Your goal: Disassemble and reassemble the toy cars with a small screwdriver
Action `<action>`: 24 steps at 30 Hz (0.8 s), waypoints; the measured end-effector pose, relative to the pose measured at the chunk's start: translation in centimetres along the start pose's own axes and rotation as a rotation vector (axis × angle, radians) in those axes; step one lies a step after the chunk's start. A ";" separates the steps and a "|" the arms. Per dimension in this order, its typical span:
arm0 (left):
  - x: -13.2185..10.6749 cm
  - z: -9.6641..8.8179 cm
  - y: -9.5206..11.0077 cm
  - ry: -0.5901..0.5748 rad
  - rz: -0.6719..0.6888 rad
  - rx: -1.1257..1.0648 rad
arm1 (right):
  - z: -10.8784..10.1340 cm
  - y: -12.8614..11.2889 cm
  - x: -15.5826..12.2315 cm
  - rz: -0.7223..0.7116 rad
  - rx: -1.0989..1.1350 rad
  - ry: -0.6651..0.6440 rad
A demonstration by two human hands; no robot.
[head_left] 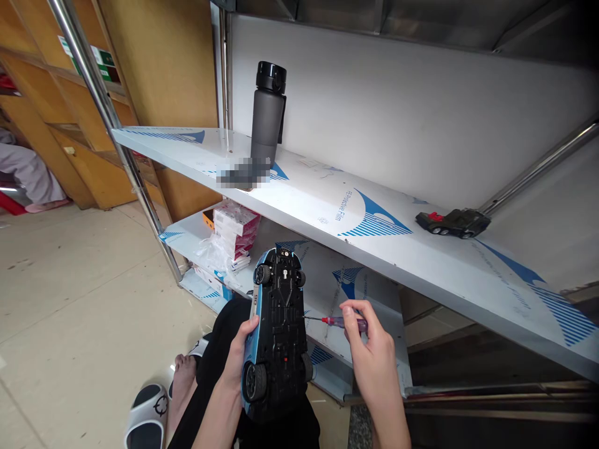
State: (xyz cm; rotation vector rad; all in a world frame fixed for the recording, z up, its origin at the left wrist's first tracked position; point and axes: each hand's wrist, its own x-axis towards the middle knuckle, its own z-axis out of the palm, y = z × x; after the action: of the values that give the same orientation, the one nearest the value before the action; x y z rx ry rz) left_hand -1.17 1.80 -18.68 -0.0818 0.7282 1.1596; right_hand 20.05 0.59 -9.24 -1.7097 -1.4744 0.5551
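My left hand point(241, 349) is closed around the side of a blue toy car point(283, 324), which is turned so that its black underside and wheels face me. A small red switch shows on the underside. Between the fingers of my right hand point(372, 349) is a screwdriver point(346, 322) with a purple handle and a red collar. Its thin shaft points left, and the tip is at the right edge of the car's underside. Whether the tip touches the car I cannot tell.
A black bottle point(267, 115) stands on the film-covered metal shelf point(318, 212), beside a blurred-out object. Farther right on it sits a dark toy truck point(453, 222). Stacked boxes point(234, 227) lie on the lower shelf. A metal post point(93, 75) rises at the left, with wooden cabinets behind.
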 end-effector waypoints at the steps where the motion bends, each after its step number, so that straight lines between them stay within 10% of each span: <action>1: 0.0 0.1 0.1 -0.004 0.000 -0.003 | 0.0 0.0 0.0 0.004 -0.004 -0.005; 18: -0.4 0.1 0.2 -0.044 -0.010 -0.029 | -0.3 0.0 -0.1 -0.020 -0.040 0.036; 24: -3.9 -1.3 1.0 -0.044 0.049 -0.054 | -0.7 0.3 -0.2 -0.019 -0.039 0.042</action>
State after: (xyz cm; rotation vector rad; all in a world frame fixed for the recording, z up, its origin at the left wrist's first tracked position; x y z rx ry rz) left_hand -3.39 -1.47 -17.21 -0.0842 0.6631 1.2243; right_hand 20.73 0.24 -9.16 -1.7254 -1.4794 0.4796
